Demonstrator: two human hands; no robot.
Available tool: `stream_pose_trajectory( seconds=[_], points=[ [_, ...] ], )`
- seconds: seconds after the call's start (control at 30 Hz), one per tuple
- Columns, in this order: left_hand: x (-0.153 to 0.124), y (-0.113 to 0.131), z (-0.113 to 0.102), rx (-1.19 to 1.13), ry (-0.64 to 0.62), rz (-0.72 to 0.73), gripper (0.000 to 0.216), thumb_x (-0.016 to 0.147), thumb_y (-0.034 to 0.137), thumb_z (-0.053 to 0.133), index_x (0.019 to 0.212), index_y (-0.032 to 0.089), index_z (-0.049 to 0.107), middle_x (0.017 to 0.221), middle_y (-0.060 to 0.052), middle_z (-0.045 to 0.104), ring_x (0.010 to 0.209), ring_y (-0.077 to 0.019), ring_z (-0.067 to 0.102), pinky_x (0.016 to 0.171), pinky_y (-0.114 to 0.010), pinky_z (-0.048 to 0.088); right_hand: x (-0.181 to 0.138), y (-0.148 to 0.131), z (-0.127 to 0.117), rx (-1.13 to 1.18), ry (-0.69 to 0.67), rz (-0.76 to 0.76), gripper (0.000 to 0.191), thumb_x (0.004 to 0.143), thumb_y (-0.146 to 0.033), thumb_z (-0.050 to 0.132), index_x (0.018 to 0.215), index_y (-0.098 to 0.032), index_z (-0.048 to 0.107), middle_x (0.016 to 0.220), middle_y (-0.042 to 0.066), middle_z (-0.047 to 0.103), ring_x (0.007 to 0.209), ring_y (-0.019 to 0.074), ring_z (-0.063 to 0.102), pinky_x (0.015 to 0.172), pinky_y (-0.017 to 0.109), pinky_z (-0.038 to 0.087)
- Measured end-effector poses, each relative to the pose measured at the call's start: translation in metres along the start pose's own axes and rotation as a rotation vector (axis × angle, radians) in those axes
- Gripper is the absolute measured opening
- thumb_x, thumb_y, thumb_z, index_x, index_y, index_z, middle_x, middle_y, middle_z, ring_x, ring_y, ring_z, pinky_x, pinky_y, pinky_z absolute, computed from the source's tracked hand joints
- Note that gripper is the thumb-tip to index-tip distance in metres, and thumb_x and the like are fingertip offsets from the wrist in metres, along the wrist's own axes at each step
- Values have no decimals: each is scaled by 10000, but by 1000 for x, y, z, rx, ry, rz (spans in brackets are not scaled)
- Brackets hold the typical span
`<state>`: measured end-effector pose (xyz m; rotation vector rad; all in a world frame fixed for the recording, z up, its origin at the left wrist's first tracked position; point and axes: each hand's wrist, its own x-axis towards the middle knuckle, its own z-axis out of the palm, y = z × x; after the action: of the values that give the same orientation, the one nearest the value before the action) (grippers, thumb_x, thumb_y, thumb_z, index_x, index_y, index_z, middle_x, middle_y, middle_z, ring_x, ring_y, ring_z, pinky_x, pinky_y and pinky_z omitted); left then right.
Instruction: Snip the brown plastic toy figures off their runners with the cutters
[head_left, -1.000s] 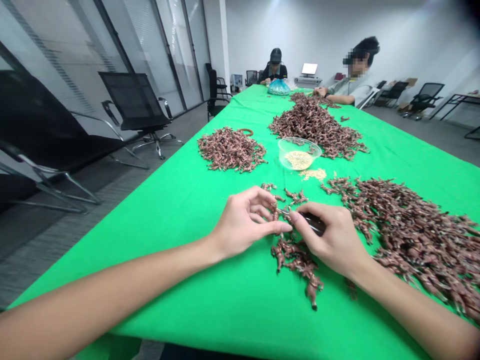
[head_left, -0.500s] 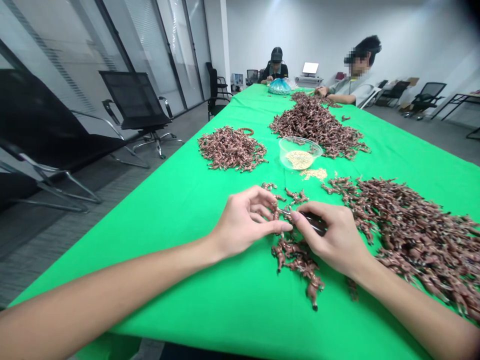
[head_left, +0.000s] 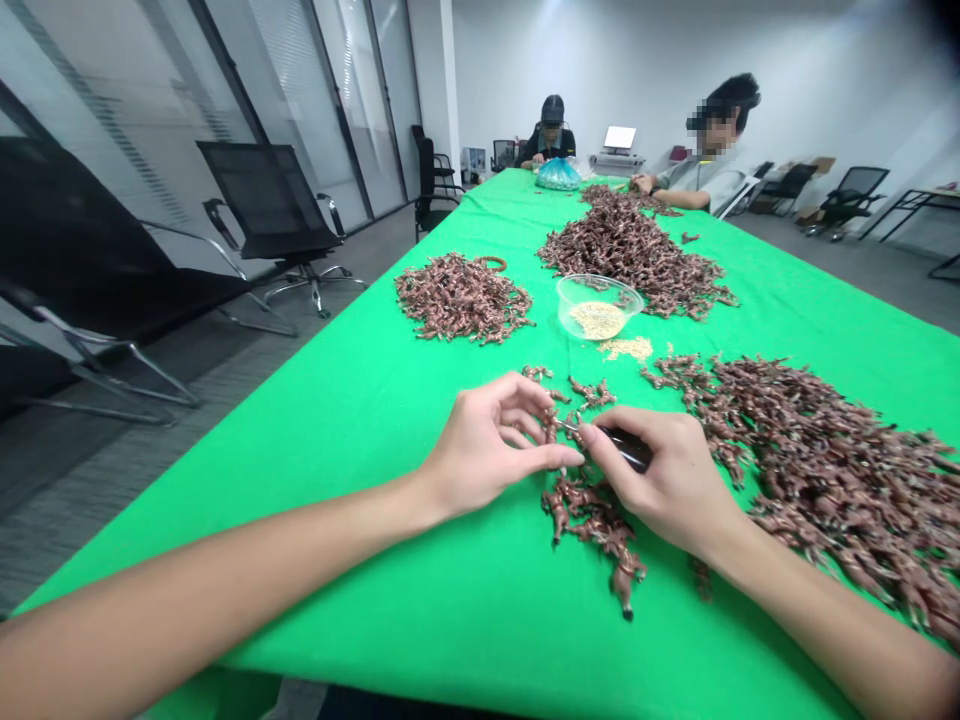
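Note:
My left hand (head_left: 487,440) holds a small brown animal figurine (head_left: 551,428) upright between its fingers and thumb. In my right hand (head_left: 671,470) is a hand tool with a dark, glossy handle (head_left: 631,450) and a thin metal shaft (head_left: 568,427). The shaft points left and reaches the figurine; its tip is too small to make out. Below the hands lies a short cluster of brown figurines (head_left: 622,570), and a few more figurines (head_left: 592,392) lie just beyond the fingers.
Green cloth (head_left: 360,590) covers the table. A large figurine heap (head_left: 832,460) lies right, a smaller heap (head_left: 463,300) far left, another heap (head_left: 637,250) behind a clear bowl (head_left: 574,325) of pale bits. Spilled bits (head_left: 628,348) lie beside it. Two people sit farther back.
The view has shifted very slightly. Both hands keep nearly the same pose, with the tool's shaft still at the figurine.

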<state>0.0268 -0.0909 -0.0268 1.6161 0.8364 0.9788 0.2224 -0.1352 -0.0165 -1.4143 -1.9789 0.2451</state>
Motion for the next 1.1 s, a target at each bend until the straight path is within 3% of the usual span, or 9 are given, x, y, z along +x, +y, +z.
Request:
stream_pose_trajectory(
  seconds=[0.2, 0.5, 0.67, 0.8, 0.87, 0.93, 1.0, 1.1],
  points=[
    [0, -1, 0, 37, -4, 38, 490, 607, 292, 896, 960, 156, 585, 872, -47, 692, 722, -157, 673, 592, -244, 573, 0, -4, -2, 30, -18, 25, 326, 921, -391, 560, 705, -180, 683, 544, -33, 544, 473, 90, 426, 504, 266, 305],
    [0, 1, -2, 136, -3, 82, 375, 709, 280, 831, 994, 158, 621, 881, -40, 707, 728, -151, 682, 644, -260, 571, 1, 1, 0, 85, -5, 53, 288, 916, -392, 575, 751, -187, 692, 598, -26, 593, 519, 103, 479, 531, 265, 336],
    [11, 2, -16, 242, 135, 165, 294, 808, 240, 740, 1076, 158, 652, 1024, -71, 726, 839, -161, 702, 769, -296, 576, 3, 8, -1, 115, 55, 7, 236, 918, -367, 578, 819, -184, 689, 708, 5, 663, 612, 136, 567, 607, 274, 401],
    [43, 3, -46, 335, 280, 269, 265, 800, 243, 743, 1031, 139, 664, 1005, -87, 737, 909, -189, 706, 869, -350, 555, 5, 11, -4, 130, 90, -22, 222, 918, -351, 576, 824, -178, 678, 736, 22, 677, 642, 150, 590, 636, 282, 421],
    [70, 7, -67, 319, 276, 302, 239, 789, 243, 748, 986, 130, 676, 992, -101, 744, 924, -203, 712, 885, -361, 552, 5, 12, -4, 137, 76, -32, 228, 923, -349, 568, 822, -175, 674, 725, 21, 667, 629, 147, 580, 628, 282, 417],
    [103, 13, -87, 331, 253, 285, 254, 772, 257, 758, 978, 126, 688, 1007, -119, 748, 939, -228, 713, 872, -378, 555, 4, 13, -4, 151, 60, -53, 236, 927, -354, 562, 822, -174, 674, 715, 19, 656, 614, 141, 565, 615, 280, 409],
    [133, 19, -103, 442, 262, 246, 303, 742, 243, 777, 1007, 119, 701, 1068, -133, 739, 1031, -253, 689, 974, -405, 501, 4, 15, -4, 163, 52, -76, 238, 927, -358, 561, 819, -177, 671, 702, 13, 643, 598, 134, 546, 601, 278, 399],
    [149, 30, -107, 599, 439, 155, 457, 678, 203, 810, 1107, 118, 676, 1259, -165, 658, 1245, -321, 559, 1104, -475, 369, 5, 17, -3, 170, 55, -95, 224, 923, -352, 567, 814, -182, 665, 681, 2, 627, 579, 125, 525, 585, 275, 389]
  ],
)
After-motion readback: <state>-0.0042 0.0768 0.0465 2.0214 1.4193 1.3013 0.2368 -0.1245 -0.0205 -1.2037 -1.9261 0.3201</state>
